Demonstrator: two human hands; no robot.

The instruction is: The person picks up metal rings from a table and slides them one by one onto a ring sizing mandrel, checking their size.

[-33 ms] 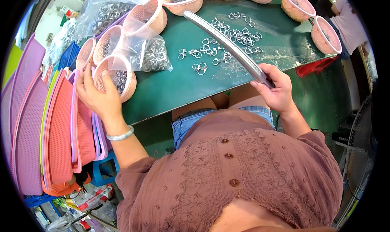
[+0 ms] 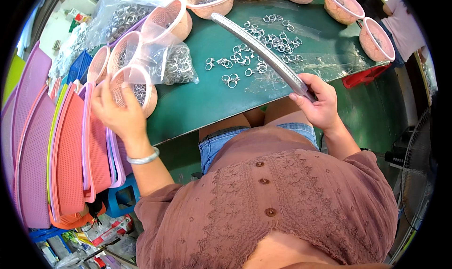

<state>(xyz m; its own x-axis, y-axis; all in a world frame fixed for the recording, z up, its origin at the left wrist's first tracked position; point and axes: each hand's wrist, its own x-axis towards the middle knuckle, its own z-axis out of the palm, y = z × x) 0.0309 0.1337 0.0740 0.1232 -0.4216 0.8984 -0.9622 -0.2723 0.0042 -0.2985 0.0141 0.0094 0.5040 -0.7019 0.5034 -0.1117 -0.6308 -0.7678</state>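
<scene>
While a person in a brown lace-trimmed blouse sits at a green bench [image 2: 207, 104], seen from above, the right hand [image 2: 320, 106] has its grip closed around the near end of a long, flat grey metal bar [image 2: 259, 50], fingers wrapped over it and thumb along its side. From that hand the bar slants up and away across the bench, its far end lying close to a pink bowl [image 2: 209, 0] at the back. Beside the bar, on both sides of its middle stretch, small silver metal rings [image 2: 230, 79] lie scattered on the bench, many of them on a sheet of clear plastic [image 2: 325, 57]. On the opposite side of the bench from the bar, the left hand [image 2: 117, 111] rests open over the rim of a pink bowl of rings [image 2: 141, 92], fingers spread and touching its edge, gripping nothing; a silver bangle [image 2: 143, 158] circles that wrist. Next to this bowl a clear plastic bag of rings [image 2: 174, 64] lies on the bench, and more pink bowls line the bench's back and side edges. Beyond the bench's left edge, pink, purple and orange mesh trays [image 2: 61, 156] stand stacked on their sides
</scene>
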